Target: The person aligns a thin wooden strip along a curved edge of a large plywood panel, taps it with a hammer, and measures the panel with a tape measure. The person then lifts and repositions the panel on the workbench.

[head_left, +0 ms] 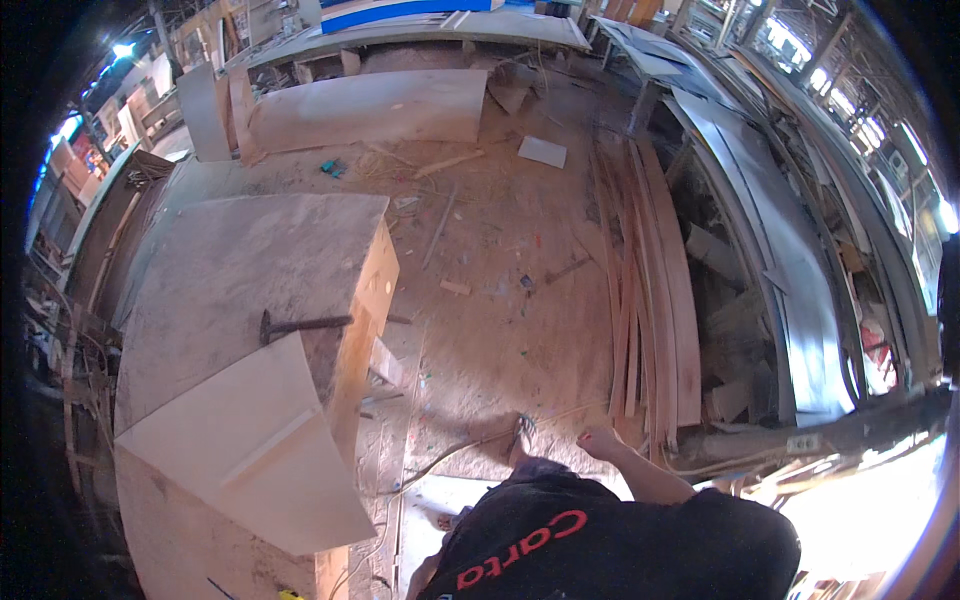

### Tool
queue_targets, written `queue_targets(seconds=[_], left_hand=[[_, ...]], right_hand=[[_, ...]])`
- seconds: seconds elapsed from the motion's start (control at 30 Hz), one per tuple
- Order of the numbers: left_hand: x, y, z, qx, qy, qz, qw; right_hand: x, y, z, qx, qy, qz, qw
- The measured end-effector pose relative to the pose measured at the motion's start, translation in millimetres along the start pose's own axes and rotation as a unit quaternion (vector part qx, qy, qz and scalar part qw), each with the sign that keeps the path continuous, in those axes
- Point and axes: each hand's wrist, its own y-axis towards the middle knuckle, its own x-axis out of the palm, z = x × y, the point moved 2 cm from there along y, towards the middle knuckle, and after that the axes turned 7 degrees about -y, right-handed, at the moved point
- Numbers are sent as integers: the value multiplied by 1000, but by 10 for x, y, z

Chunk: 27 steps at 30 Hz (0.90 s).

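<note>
My right hand [598,442] hangs beside my body over the floor, its fingers curled in and nothing showing in them. Below it a pale cord [562,412] runs along the floor. Only a bit of my left arm [424,576] shows by the dark shirt, and the left hand is out of sight. To my left stands a low wooden worktable [230,240], with a hammer [305,325] lying across it. A pale, angular cut board [240,440] rests on the table, near the hammer and partly over the table's edge.
Long wooden strips [640,300] lie on the floor at the right, beside racks of sheets [775,250]. A large panel [370,108] leans at the far side. Scraps and a small white board [542,151] litter the dusty floor [490,330].
</note>
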Motion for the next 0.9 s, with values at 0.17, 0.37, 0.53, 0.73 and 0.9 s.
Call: queue_targets(seconds=[0.17,0.37,0.53,0.73,0.9], left_hand=[[478,251,441,-16,17,-20,1000],[1116,283,2060,36,209,-42,976],[1853,248,3282,6,274,-91,957],[2155,709,3855,-22,305,-89,948],[2029,1205,4126,-33,147,-194,969]], right_hand=[[-2613,-287,-281,-102,291,191,932],[-4683,-1883,-468,-519,587,-160,601],[-5024,-1694,-477,-583,556,-176,565],[-5271,-917,-536,-597,589,-141,526],[-5790,31,-766,-600,615,-156,487]])
